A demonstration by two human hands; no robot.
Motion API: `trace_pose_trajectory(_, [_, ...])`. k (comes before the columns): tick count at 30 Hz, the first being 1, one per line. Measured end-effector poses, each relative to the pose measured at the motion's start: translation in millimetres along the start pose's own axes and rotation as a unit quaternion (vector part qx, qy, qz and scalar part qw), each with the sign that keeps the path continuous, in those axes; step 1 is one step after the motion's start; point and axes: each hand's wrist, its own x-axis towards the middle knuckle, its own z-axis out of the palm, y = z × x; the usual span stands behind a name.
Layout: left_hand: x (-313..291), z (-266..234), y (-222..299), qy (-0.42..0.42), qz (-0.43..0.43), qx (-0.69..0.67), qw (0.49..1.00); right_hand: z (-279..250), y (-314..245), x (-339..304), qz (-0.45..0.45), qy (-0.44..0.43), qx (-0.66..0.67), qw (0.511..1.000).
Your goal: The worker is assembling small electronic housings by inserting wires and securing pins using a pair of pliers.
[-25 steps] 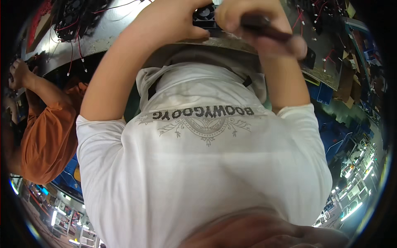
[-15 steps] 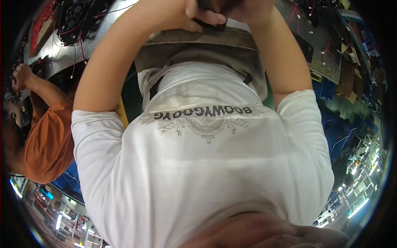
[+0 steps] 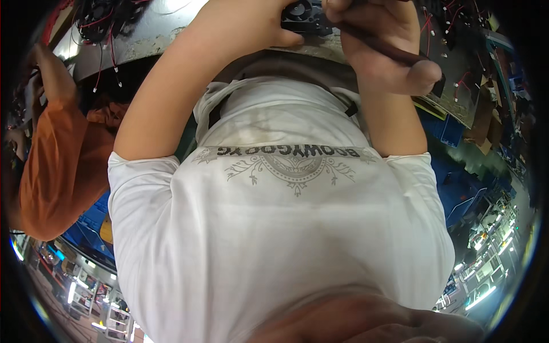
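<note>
Top of view: your left hand (image 3: 251, 28) grips the black fan (image 3: 302, 16) from its left side, thumb along its lower edge. Your right hand (image 3: 380, 46) is closed around a dark tool (image 3: 389, 51), just right of the fan, above the bench (image 3: 171, 34).

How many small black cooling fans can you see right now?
1: a small black square cooling fan at the top edge, pinched between the left hand and the right hand. Others may be hidden among the wires upper left.
</note>
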Motion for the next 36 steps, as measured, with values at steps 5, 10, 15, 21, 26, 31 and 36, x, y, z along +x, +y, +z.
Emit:
trace_pose_trajectory(5, [-3, -3, 4, 0.011, 0.008, 0.005, 1.000, -11, 0, 6, -0.020, -0.073, -0.024, 0.997])
trace_pose_trajectory(10, [1, 0, 1, -0.010, -0.003, -0.007, 1.000, 5, -6, 6, 0.026, -0.038, -0.027, 0.999])
trace_pose_trajectory(15, [-1, 2, 0, 0.021, 0.021, 0.000, 1.000, -4, 3, 2, -0.001, -0.055, -0.040, 0.998])
trace_pose_trajectory(21, [5, 6, -17, 0.021, 0.032, 0.002, 0.999, -2, -9, 24, 0.121, -0.044, -0.042, 0.991])
trace_pose_trajectory(26, [9, -27, 11, -0.101, 0.016, -0.072, 0.992, -23, 19, 58, 0.206, -0.313, 0.232, 0.898])
trace_pose_trajectory(31, [12, 2, -28, -0.072, 0.148, -0.071, 0.984, -12, -6, 35, 0.192, -0.008, 0.011, 0.981])
trace_pose_trajectory(36, [-1, 7, -5, -0.005, 0.071, 0.046, 0.996, -17, -29, 15, 0.047, 0.132, 0.109, 0.984])
